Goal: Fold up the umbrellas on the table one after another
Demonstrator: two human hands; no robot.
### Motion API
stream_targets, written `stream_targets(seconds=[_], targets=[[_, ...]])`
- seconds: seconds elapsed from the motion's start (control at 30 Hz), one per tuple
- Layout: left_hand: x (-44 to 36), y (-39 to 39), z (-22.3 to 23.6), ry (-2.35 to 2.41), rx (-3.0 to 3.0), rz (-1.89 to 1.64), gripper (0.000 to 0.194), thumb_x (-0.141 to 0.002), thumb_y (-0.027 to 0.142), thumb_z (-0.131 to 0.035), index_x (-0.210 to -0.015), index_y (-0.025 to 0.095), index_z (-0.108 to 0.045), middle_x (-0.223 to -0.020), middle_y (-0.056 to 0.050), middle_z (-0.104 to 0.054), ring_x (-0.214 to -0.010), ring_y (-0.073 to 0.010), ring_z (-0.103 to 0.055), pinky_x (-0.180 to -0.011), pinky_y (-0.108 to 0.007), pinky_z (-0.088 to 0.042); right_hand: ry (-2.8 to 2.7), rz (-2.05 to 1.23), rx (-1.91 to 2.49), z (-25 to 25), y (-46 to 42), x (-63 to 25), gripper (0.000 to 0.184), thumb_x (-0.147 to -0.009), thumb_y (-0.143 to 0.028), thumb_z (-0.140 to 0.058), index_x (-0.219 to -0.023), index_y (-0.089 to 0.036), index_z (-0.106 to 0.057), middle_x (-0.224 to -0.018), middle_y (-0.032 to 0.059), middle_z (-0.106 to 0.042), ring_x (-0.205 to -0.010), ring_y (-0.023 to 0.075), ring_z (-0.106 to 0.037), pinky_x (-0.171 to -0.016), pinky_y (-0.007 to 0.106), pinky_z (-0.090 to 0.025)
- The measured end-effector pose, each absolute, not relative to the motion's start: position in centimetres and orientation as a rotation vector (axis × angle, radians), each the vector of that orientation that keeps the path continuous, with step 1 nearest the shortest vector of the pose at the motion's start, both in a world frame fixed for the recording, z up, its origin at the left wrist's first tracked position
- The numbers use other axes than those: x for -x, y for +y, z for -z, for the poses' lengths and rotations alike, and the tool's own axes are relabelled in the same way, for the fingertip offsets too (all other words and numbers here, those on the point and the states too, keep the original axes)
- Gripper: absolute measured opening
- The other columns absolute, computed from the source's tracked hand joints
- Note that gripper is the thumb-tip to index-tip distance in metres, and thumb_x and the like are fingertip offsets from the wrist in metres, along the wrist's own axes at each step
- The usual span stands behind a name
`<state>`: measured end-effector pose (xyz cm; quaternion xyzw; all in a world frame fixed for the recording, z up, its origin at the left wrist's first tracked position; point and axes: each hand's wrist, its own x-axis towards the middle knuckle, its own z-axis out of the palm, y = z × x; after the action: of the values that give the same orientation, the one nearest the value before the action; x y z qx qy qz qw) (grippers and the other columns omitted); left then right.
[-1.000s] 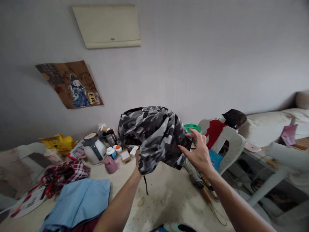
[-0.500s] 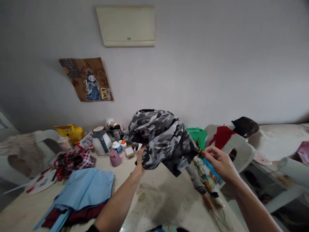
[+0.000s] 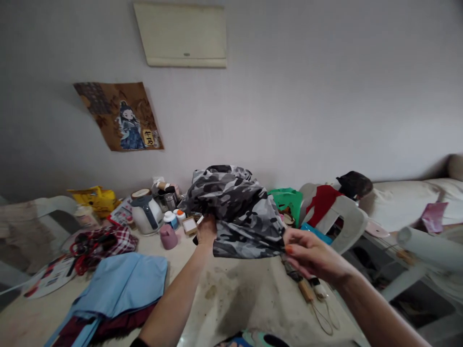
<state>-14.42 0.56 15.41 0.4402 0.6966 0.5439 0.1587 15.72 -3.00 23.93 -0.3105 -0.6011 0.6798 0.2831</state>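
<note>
A grey, black and white camouflage umbrella (image 3: 238,207) hangs in loose folds above the table, its canopy partly collapsed. My left hand (image 3: 207,230) is closed under the canopy's left side; its fingers and whatever they grip are mostly hidden by the fabric. At the canopy's lower right corner, my right hand (image 3: 304,250) pinches the edge between thumb and fingers, pulling the hem fairly straight. Just below that hand lie folded umbrellas with a wooden handle (image 3: 306,291) and cord loops.
On the left of the table (image 3: 231,289) lie light blue cloth (image 3: 126,279) and a checked bundle (image 3: 119,238). Behind stand a kettle (image 3: 146,214), a pink cup (image 3: 168,237) and several bottles. A green bag (image 3: 287,200) and a white chair (image 3: 347,217) are at the right.
My right hand has moved left and slightly down with the canopy corner, and the lower hem is now straighter. My left hand stays under the fabric. The view has shifted slightly right.
</note>
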Motion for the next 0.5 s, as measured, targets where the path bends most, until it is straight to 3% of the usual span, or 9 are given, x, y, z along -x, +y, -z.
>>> stream_targets(seconds=[0.13, 0.27, 0.37, 0.47, 0.5], targets=[[14.8, 0.2, -15.1, 2.153, -1.316, -1.501, 0.01, -0.074, 0.011, -0.058, -0.076, 0.021, -0.058, -0.091, -0.013, -0.065, -0.104, -0.0322, -0.058, -0.086, -0.036, -0.038, -1.285, -1.633, 0.816, -23.8, -2.3, -19.8, 0.038, -0.068, -0.045, -0.077, -0.069, -0.02, -0.049, -0.052, -0.0067, -0.046, -0.034, 0.0028, -0.031, -0.035, 0.017, -0.015], [13.8, 0.6, -15.5, 2.366, -1.427, -1.35, 0.006, -0.077, 0.015, -0.058, -0.08, 0.019, -0.062, -0.086, -0.015, -0.067, -0.093, -0.0326, -0.062, -0.079, -0.037, -0.041, -1.364, -1.787, 0.934, -19.4, -2.8, -16.4, 0.035, -0.063, -0.042, -0.081, -0.068, -0.017, -0.057, -0.058, -0.0014, -0.058, -0.048, 0.0098, -0.053, -0.044, 0.021, -0.034], [11.8, 1.2, -16.0, 2.458, -1.609, -1.182, 0.022, -0.078, 0.006, -0.05, -0.089, 0.017, -0.065, -0.096, -0.016, -0.068, -0.094, -0.0284, -0.063, -0.081, -0.034, -0.043, -1.35, -1.793, 0.964, -15.7, -2.6, -10.8, 0.043, -0.06, -0.044, -0.083, -0.089, -0.016, -0.068, -0.087, 0.0068, -0.072, -0.081, 0.0194, -0.067, -0.069, 0.03, -0.049], [8.8, 1.6, -15.7, 2.42, -1.86, -0.975, 0.028, -0.081, 0.005, -0.047, -0.099, 0.016, -0.066, -0.102, -0.013, -0.068, -0.097, -0.0252, -0.063, -0.083, -0.032, -0.046, -1.048, -1.598, 0.88, -14.3, -0.2, -6.2, 0.051, -0.042, -0.04, -0.09, -0.084, -0.019, -0.07, -0.088, 0.0047, -0.074, -0.092, 0.0234, -0.066, -0.086, 0.038, -0.05], [7.6, 1.7, -15.5, 2.386, -1.927, -0.916, 0.027, -0.082, 0.006, -0.046, -0.099, 0.015, -0.066, -0.1, -0.014, -0.068, -0.096, -0.0251, -0.063, -0.083, -0.032, -0.047, -0.963, -1.546, 0.817, -14.3, 1.0, -5.2, 0.048, -0.042, -0.036, -0.09, -0.082, -0.021, -0.07, -0.087, 0.0031, -0.074, -0.094, 0.0232, -0.065, -0.09, 0.039, -0.049]])
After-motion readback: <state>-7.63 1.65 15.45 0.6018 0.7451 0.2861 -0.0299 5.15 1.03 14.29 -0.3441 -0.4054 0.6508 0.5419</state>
